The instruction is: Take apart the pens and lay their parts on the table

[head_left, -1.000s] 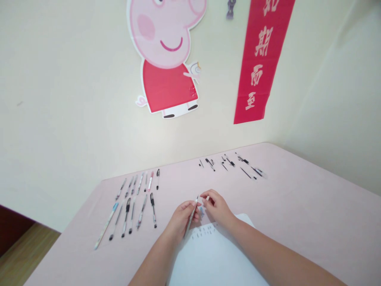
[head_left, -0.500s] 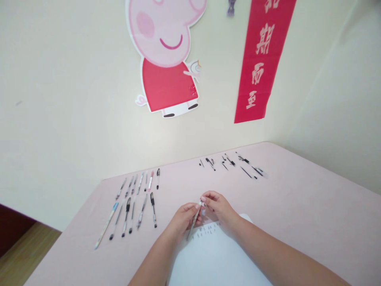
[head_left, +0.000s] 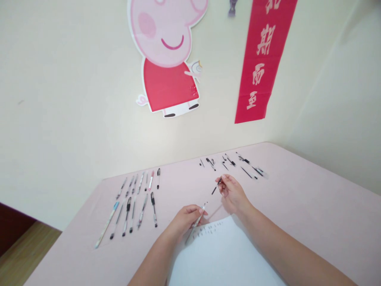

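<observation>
My left hand [head_left: 188,217] pinches a slim pale pen [head_left: 195,226], tilted, its upper end poking out past the fingertips. Up and to the right, my right hand [head_left: 233,192] grips a thin dark pen refill [head_left: 214,188] between thumb and fingers, apart from the pen. Below both hands lies a white sheet of paper [head_left: 220,258] with short rows of small dark marks near its top edge. A tiny dark speck [head_left: 207,202] shows just beyond the pen's upper end; what it is I cannot make out.
Two rows of pens lie at the left, among them a blue-capped pen [head_left: 106,225] and a pink pen [head_left: 151,181]. Loose pen parts [head_left: 229,161] are scattered at the back right. The pink table [head_left: 297,206] meets a wall with a cartoon pig cutout [head_left: 169,85] and red banner [head_left: 262,59].
My right hand has moved up and right, away from my left hand, with the dark refill now showing in it. The left hand stays almost in place with the pen.
</observation>
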A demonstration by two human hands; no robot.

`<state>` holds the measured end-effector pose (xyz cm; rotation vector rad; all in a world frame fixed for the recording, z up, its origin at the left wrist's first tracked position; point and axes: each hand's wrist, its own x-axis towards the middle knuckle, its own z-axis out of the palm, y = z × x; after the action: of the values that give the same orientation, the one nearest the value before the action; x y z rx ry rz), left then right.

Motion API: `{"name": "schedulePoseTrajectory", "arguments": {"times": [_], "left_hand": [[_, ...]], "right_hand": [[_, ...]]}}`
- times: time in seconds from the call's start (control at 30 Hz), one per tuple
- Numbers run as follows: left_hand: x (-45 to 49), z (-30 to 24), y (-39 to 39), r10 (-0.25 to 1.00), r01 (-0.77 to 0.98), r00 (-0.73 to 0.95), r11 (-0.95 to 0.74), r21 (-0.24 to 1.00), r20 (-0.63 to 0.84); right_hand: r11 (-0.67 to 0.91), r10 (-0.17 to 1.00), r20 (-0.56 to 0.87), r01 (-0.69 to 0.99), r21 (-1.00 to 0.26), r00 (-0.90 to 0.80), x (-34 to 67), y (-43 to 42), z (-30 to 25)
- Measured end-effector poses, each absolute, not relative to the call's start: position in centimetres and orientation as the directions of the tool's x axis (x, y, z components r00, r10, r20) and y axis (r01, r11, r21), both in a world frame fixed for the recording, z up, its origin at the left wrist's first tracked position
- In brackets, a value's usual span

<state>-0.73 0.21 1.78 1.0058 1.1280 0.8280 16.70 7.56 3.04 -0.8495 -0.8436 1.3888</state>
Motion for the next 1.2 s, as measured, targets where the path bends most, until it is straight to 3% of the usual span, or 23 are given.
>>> {"name": "schedulePoseTrajectory", "arguments": {"times": [0.17,0.33,0.53,0.87,1.2], "left_hand": [[-0.9,1.7,0.3,0.921,-0.084,0.153,0.374,0.923,-0.359],[-1.3,0.9,1.0,0.954,-0.191,0.007,0.297,0.936,-0.301],[-1.4,0.4,1.6,0.949,-0.134,-0.131,0.268,0.954,-0.285],[-1.1,-0.5,2.1,0.967,-0.058,-0.174,0.179,0.982,-0.186],[-1.2,-2.0,2.4,0.969,0.115,-0.188,0.183,0.976,-0.160]], "right_hand": [[-0.023,0.999,-0.032,-0.429,-0.903,0.012,17.4,8.4,2.3],[-0.189,0.978,-0.163,-0.223,-0.956,-0.131,16.4,8.0,0.7],[-0.198,0.959,-0.175,-0.086,-0.976,-0.221,15.5,7.4,-0.6],[0.095,0.972,0.036,0.249,-0.964,-0.231,14.8,7.3,-2.2],[0.427,0.891,0.259,0.492,-0.758,-0.373,14.8,6.3,-1.7]]}}
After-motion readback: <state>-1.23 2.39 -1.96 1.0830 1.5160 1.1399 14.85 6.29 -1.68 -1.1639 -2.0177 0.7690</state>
